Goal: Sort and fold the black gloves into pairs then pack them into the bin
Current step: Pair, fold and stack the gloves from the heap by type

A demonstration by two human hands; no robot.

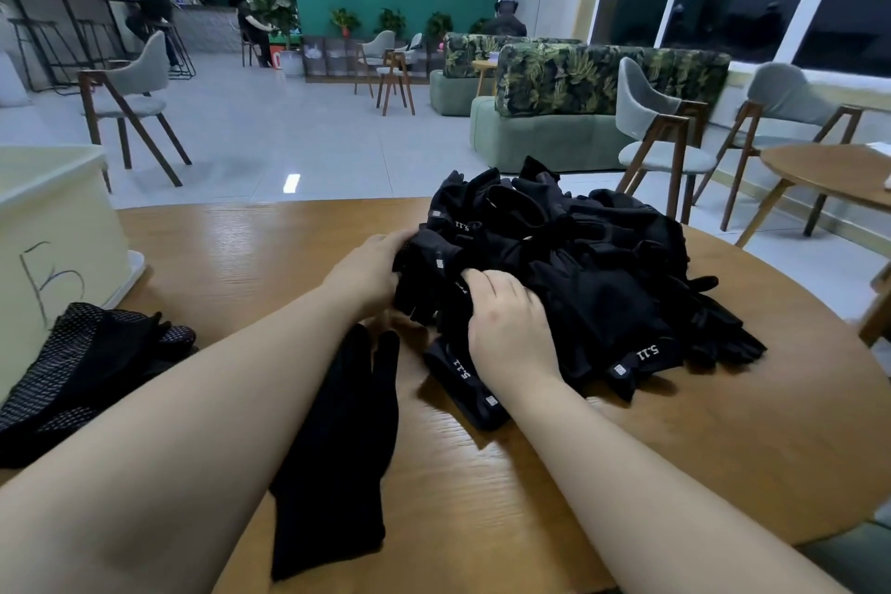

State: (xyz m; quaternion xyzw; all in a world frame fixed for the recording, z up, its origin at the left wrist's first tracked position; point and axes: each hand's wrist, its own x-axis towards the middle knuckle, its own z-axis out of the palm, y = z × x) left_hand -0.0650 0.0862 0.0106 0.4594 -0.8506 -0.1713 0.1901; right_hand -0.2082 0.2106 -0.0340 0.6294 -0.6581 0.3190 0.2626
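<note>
Both my bare forearms reach forward from the lower corners and draw toward each other in the middle. My left hand [369, 273] lies palm-down, its back toward me, the fingers [395, 240] curled at the far end around black cloth. My right hand [506, 321] sits just beside it, a little nearer to me, knuckles up, its fingers [482, 280] bent down and pinching into the same dark cloth. The two hands are close but not touching.
</note>
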